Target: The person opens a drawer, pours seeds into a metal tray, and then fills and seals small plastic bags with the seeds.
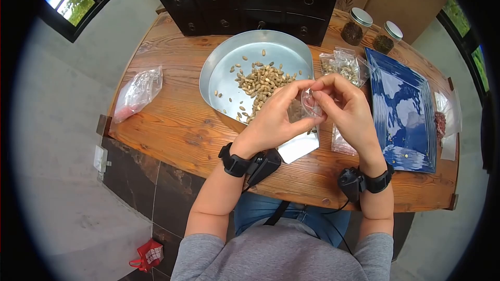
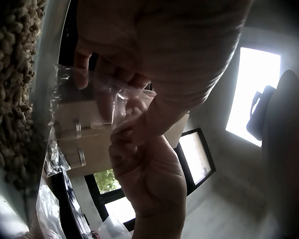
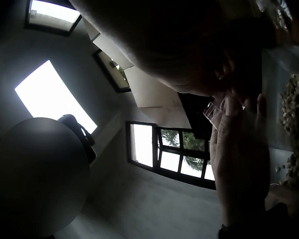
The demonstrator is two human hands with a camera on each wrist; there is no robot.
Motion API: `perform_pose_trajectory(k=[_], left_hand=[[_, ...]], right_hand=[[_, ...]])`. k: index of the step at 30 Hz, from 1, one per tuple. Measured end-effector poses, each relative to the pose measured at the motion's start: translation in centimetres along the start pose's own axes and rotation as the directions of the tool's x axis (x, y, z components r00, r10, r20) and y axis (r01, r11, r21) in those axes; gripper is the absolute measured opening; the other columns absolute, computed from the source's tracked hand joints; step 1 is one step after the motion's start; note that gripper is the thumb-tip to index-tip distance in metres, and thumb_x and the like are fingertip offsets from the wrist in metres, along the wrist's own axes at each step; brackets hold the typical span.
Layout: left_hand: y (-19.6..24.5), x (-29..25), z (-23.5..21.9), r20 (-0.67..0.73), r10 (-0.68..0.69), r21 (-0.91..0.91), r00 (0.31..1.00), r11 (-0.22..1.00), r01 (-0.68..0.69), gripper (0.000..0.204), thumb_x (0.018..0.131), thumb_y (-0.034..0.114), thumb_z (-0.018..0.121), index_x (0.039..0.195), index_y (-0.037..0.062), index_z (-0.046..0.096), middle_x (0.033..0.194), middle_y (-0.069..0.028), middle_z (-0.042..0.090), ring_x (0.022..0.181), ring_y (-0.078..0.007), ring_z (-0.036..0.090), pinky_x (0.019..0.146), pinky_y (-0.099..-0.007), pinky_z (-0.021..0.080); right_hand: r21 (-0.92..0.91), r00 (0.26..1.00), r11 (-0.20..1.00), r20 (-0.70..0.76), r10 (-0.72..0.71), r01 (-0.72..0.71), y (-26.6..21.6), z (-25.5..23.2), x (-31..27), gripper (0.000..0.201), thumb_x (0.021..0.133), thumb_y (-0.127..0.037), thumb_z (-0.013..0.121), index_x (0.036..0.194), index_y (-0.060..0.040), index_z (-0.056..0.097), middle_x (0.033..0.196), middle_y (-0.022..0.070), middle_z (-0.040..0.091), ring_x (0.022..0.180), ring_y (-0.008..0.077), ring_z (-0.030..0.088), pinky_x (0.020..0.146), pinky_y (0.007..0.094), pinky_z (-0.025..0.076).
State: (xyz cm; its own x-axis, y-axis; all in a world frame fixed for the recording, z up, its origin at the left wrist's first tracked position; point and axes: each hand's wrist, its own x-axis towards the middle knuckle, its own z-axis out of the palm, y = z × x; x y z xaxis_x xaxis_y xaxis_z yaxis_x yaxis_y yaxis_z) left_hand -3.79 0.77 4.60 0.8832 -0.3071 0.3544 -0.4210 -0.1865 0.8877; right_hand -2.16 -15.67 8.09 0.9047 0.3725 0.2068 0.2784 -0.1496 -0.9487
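A clear plastic bag (image 1: 311,103) is held up by its mouth between my two hands, over the front right edge of a round metal pan (image 1: 219,57). My left hand (image 1: 271,119) pinches the bag from the left, thumb toward me. From the other side my right hand (image 1: 346,109) pinches the same edge with thumb and fingers. In the left wrist view the thin film of the bag (image 2: 79,104) spreads out below the fingers and looks see-through. Light brown, nut-like seeds (image 1: 265,80) are heaped in the pan, with several scattered about it.
A blue rectangular tray (image 1: 385,83) lies at the right, with small bags of dried goods (image 1: 341,65) beside it. Two lidded jars (image 1: 354,28) (image 1: 387,37) stand behind. A dark drawer cabinet (image 1: 245,0) backs the table. At the left lies another plastic bag (image 1: 140,91).
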Motion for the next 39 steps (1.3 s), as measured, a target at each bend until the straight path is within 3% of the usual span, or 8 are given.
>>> perform_pose_trajectory(k=[7, 10, 17, 19, 23, 28, 36, 39], left_hand=[[0.2, 0.0, 0.2, -0.004, 0.005, -0.024, 1.0, 1.0, -0.005, 0.051, 0.075, 0.004, 0.062, 0.123, 0.0026, 0.043, 0.11, -0.0077, 0.053, 0.099, -0.015, 0.052, 0.086, -0.0287, 0.042], [0.2, -0.1, 0.4, -0.007, 0.07, 0.015, 0.998, 0.997, -0.07, 0.051, 0.074, 0.001, 0.059, 0.122, 0.0024, 0.044, 0.108, -0.0089, 0.053, 0.097, -0.0171, 0.053, 0.085, -0.0286, 0.043], [0.3, 0.1, -0.1, 0.09, -0.003, 0.041, 0.996, 0.999, 0.0, 0.048, 0.07, 0.003, 0.062, 0.115, 0.001, 0.047, 0.107, -0.0122, 0.052, 0.097, -0.0219, 0.054, 0.082, -0.0296, 0.044], [0.7, 0.0, 0.6, -0.071, 0.151, 0.092, 0.986, 0.985, -0.144, 0.044, 0.069, 0.005, 0.065, 0.11, 0.0003, 0.049, 0.103, -0.0117, 0.054, 0.095, -0.0225, 0.055, 0.079, -0.0309, 0.045], [0.6, 0.0, 0.8, -0.118, 0.223, 0.07, 0.968, 0.974, -0.216, 0.045, 0.069, 0.007, 0.067, 0.109, 0.0001, 0.049, 0.098, -0.0109, 0.055, 0.092, -0.0235, 0.056, 0.078, -0.0314, 0.045], [0.1, 0.0, 0.1, -0.021, 0.013, -0.083, 1.0, 0.996, -0.015, 0.045, 0.07, 0.007, 0.068, 0.11, 0.0009, 0.048, 0.097, -0.0072, 0.056, 0.089, -0.0171, 0.056, 0.078, -0.0281, 0.045], [-0.2, 0.2, 0.0, -0.212, 0.078, -0.212, 0.974, 0.969, -0.124, 0.048, 0.069, 0.005, 0.066, 0.114, 0.0023, 0.047, 0.087, -0.0051, 0.056, 0.077, -0.011, 0.054, 0.069, -0.0238, 0.046], [0.0, 0.4, -1.0, -0.291, -0.037, -0.29, 0.956, 0.956, -0.051, 0.045, 0.072, 0.003, 0.066, 0.113, 0.0023, 0.047, 0.086, -0.0036, 0.056, 0.077, -0.0077, 0.053, 0.069, -0.0215, 0.046]], right_hand=[[-0.29, 0.989, 0.946, 0.074, -0.132, 0.148, -0.3, -0.3, -0.3, 0.02, 0.078, -0.02, 0.064, 0.083, -0.001, 0.061, 0.118, 0.0142, 0.047, 0.108, 0.0239, 0.048, 0.086, 0.0335, 0.041], [-0.254, 0.99, 0.959, 0.084, -0.109, 0.127, 0.0, 0.2, -0.2, 0.019, 0.075, -0.021, 0.067, 0.079, -0.0028, 0.061, 0.12, 0.0161, 0.046, 0.114, 0.0268, 0.043, 0.092, 0.0366, 0.036], [-0.211, 0.997, 0.975, 0.031, -0.068, 0.073, -0.6, 0.4, -0.2, 0.018, 0.072, -0.018, 0.068, 0.072, -0.0026, 0.059, 0.117, 0.0143, 0.05, 0.112, 0.0267, 0.044, 0.092, 0.0361, 0.036], [-0.356, 0.99, 0.926, -0.018, -0.139, 0.124, -0.9, 0.9, -0.4, 0.017, 0.071, -0.015, 0.068, 0.07, -0.0013, 0.058, 0.115, 0.0131, 0.052, 0.11, 0.0279, 0.045, 0.092, 0.0367, 0.035], [-0.488, 0.97, 0.843, 0.038, -0.239, 0.226, -0.9, 1.4, -0.4, 0.015, 0.073, -0.014, 0.066, 0.072, -0.0004, 0.06, 0.114, 0.0139, 0.052, 0.109, 0.0296, 0.044, 0.093, 0.0377, 0.035], [-0.49, 0.951, 0.815, 0.156, -0.267, 0.309, -1.7, 1.4, -0.1, 0.016, 0.074, -0.015, 0.065, 0.079, -0.0004, 0.062, 0.117, 0.0152, 0.05, 0.113, 0.0311, 0.041, 0.094, 0.0392, 0.034], [-0.482, 0.905, 0.767, 0.25, -0.343, 0.424, -2.5, 1.3, 1.5, 0.012, 0.074, -0.011, 0.063, 0.076, -0.0001, 0.059, 0.115, 0.0157, 0.05, 0.107, 0.031, 0.047, 0.09, 0.0383, 0.038], [-0.298, 0.951, 0.905, 0.045, -0.305, 0.304, -2.3, 1.4, 2.0, 0.013, 0.076, -0.01, 0.062, 0.082, 0.0001, 0.058, 0.112, 0.0156, 0.051, 0.099, 0.0261, 0.053, 0.081, 0.0336, 0.044]])
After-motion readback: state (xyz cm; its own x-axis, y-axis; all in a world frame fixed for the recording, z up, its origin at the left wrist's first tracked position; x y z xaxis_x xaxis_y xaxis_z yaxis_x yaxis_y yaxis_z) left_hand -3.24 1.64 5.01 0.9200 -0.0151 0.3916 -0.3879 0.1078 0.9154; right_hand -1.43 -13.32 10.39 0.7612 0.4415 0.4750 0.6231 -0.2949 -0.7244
